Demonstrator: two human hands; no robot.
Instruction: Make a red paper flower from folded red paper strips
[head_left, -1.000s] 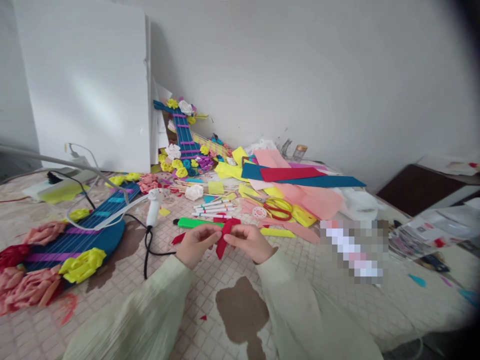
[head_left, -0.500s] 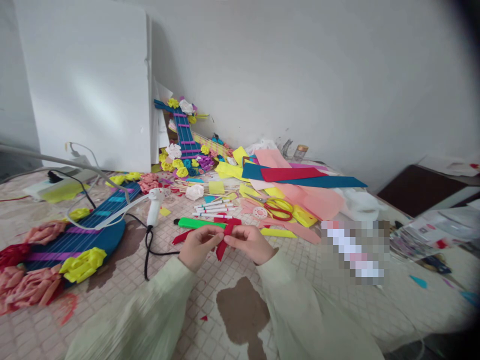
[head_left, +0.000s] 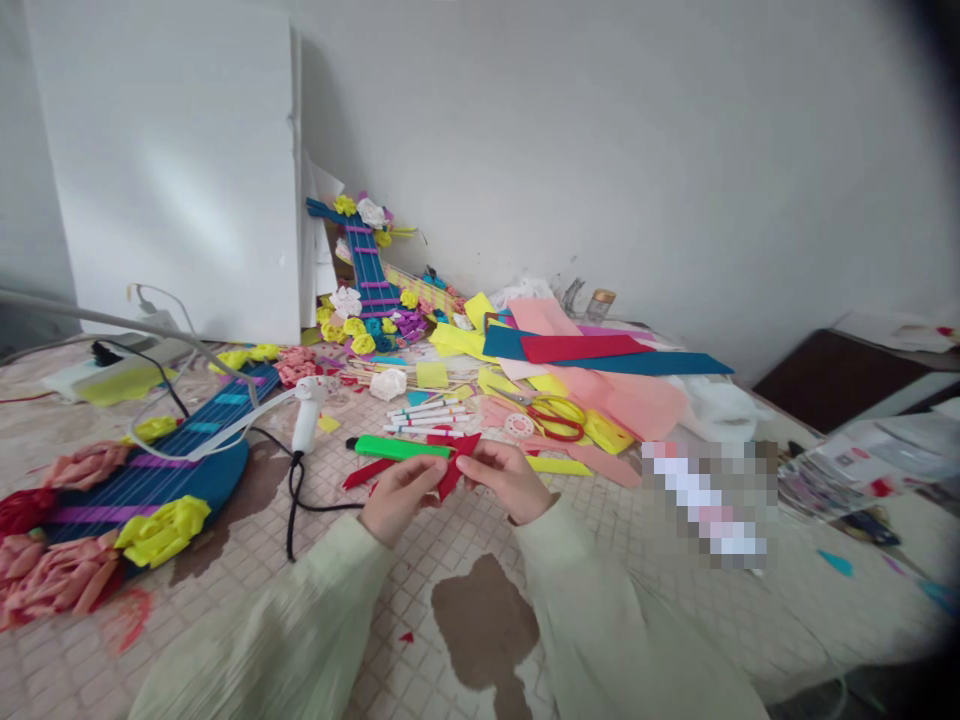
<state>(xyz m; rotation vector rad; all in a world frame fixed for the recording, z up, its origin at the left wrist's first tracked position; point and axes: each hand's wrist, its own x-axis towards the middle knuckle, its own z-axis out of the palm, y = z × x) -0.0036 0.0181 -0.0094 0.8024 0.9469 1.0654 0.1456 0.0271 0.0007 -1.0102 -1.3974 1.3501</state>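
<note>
Between my two hands is a red crepe paper strip, bent to a point at its upper right. My left hand pinches its left side between thumb and fingers. On the other side my right hand grips it with thumb and curled fingers. Just beyond my hands lies a green marker with a dark end. A further red strip rests on the table by my left hand. Several thin white pens lie behind the marker.
A white glue gun stands left of my hands, its black cord on the table. Beyond it lies a blue paper guitar with paper flowers. Scissors and coloured paper strips are spread at the back right. A white board leans on the wall.
The red strip has been turned and folded; its hanging tail has swung up and a pointed corner now sticks out at the upper right. Both hands stay in nearly the same place.
</note>
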